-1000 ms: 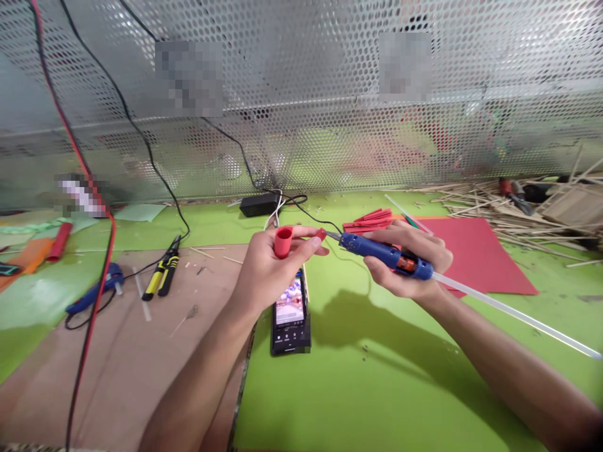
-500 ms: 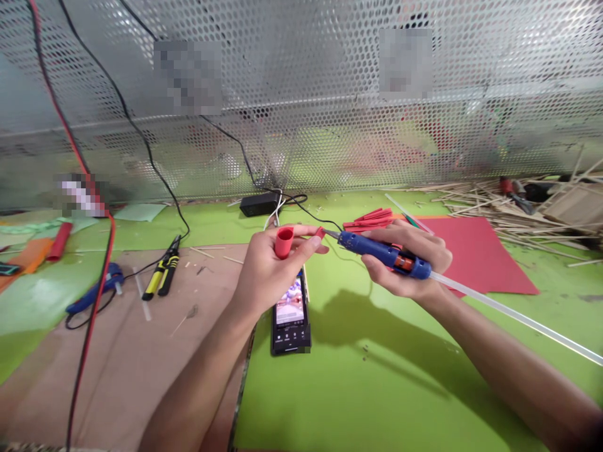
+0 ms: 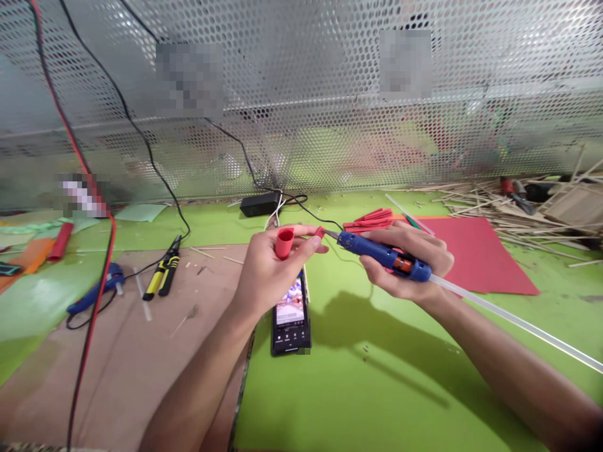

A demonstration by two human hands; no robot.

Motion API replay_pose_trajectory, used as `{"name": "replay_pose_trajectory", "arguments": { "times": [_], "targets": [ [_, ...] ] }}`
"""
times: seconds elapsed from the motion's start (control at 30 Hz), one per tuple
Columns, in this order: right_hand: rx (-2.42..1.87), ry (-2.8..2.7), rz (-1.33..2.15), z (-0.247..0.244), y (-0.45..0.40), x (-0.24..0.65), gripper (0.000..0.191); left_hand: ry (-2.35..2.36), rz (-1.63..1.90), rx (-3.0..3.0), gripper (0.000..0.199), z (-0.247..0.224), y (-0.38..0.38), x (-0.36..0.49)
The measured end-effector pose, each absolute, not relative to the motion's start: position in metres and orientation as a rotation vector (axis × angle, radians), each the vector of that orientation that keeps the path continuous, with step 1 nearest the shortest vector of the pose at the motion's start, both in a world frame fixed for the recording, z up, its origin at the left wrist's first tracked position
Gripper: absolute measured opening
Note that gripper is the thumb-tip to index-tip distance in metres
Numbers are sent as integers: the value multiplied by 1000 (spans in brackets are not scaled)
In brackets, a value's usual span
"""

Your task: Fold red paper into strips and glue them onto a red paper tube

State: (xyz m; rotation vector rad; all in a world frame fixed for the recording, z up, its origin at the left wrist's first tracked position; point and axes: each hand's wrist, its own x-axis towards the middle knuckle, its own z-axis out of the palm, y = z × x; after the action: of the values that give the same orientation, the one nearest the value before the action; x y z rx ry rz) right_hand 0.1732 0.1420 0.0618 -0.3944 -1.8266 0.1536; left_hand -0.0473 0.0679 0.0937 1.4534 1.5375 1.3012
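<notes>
A red paper roll (image 3: 284,244) with an open top is held against the palm of my left hand (image 3: 268,267). Between that hand's thumb and fingertips is the tip of a red strip (image 3: 319,232); whether it joins the roll is hidden. My right hand (image 3: 409,260) is wrapped round a blue glue gun (image 3: 370,247), with a long clear glue stick (image 3: 509,317) coming out of its back. The gun's nozzle touches or nearly touches the red strip. A phone (image 3: 291,323) with a lit screen lies below my left hand.
Red strips (image 3: 372,218) and red sheets (image 3: 485,254) lie behind and right of my right hand. Thin wooden sticks (image 3: 499,210) pile up at the far right. Pliers (image 3: 162,273) and another blue glue gun (image 3: 97,292) lie left. A cable hangs at the left.
</notes>
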Motion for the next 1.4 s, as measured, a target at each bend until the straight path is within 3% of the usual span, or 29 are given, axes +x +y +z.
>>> {"name": "replay_pose_trajectory", "arguments": {
  "times": [1.4],
  "targets": [
    [-395, -1853, 85, 66, 142, 174, 26, 1542, 1406, 1432, 29, 97, 66, -48]
  ]
}}
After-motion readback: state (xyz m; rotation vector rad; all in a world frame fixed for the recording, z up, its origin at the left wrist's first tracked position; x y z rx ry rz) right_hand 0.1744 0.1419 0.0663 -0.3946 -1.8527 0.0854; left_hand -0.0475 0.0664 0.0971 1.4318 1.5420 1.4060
